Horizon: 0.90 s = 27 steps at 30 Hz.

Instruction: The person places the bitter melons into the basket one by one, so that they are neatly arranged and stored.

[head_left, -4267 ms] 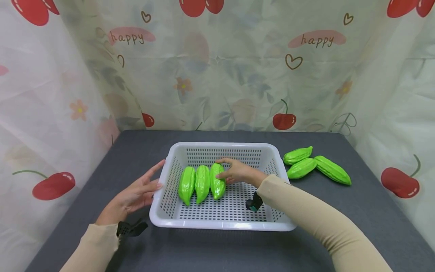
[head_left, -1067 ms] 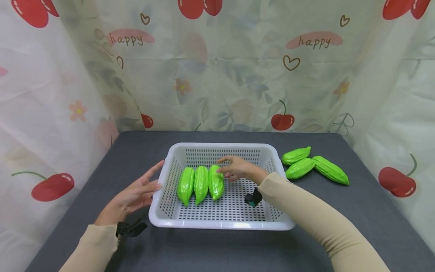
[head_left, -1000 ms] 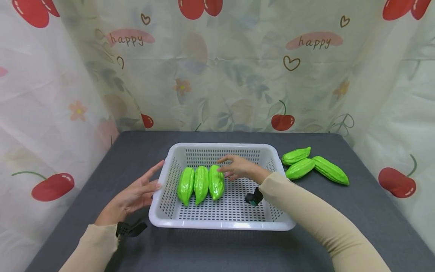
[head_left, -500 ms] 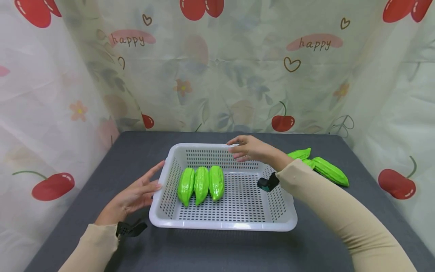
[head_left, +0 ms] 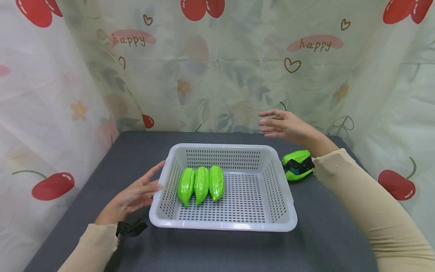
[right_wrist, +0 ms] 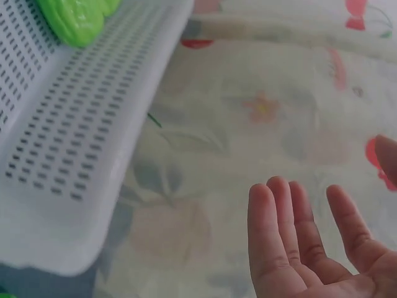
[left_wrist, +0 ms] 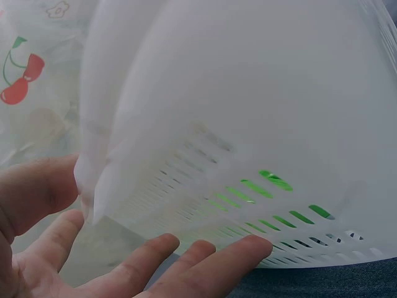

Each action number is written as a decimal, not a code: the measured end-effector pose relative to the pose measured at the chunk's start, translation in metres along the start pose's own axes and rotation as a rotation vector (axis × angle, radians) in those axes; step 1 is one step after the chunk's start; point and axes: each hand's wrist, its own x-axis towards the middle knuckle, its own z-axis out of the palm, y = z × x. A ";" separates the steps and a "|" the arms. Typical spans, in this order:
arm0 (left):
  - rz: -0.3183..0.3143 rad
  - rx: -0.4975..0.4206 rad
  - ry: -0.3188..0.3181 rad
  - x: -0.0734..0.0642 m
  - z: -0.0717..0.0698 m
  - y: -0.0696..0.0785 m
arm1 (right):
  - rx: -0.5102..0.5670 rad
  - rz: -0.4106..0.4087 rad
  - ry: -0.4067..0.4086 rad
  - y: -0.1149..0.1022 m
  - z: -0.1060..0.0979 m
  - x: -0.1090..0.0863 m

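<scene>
Near end: dark surface (head_left: 204, 249) runs out the bottom of the head view, a strip of it lying in front of the basket (head_left: 221, 226). Left sleeve (head_left: 91, 245) comes in bottom left, black wrist camera (head_left: 130, 228) strapped at the cuff. Left hand (head_left: 134, 194) sits on the basket's left side, fingers fairly straight and spread, tips up against wall and rim; left wrist view shows them fanned alongside the slotted wall, green visible through the slots. Basket sits roughly square to the surface, long side toward the wearer. Three green gourds (head_left: 202, 185) lie in it side by side, lengthwise near-to-far, left of center, just inside the left wall. Room inside: bare slotted floor from the third gourd across to the right wall, plus narrower strips at front and back. Right sleeve (head_left: 367, 204) sweeps in from lower right, outside the basket; forearm angles up and inward. Its wrist overlaps the loose gourds (head_left: 295, 155), just off the basket's right rim; two show partly. Right hand (head_left: 289, 126) is raised past the far right corner, apart from the rim, fingers extended, slightly bent; right wrist view has three close together, one splayed. Surface's far edge runs behind the basket with a band between, then the printed curtain (head_left: 217, 87).
</scene>
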 end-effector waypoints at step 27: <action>-0.006 0.000 -0.012 0.001 -0.001 0.000 | 0.046 -0.118 0.249 0.075 -0.135 -0.066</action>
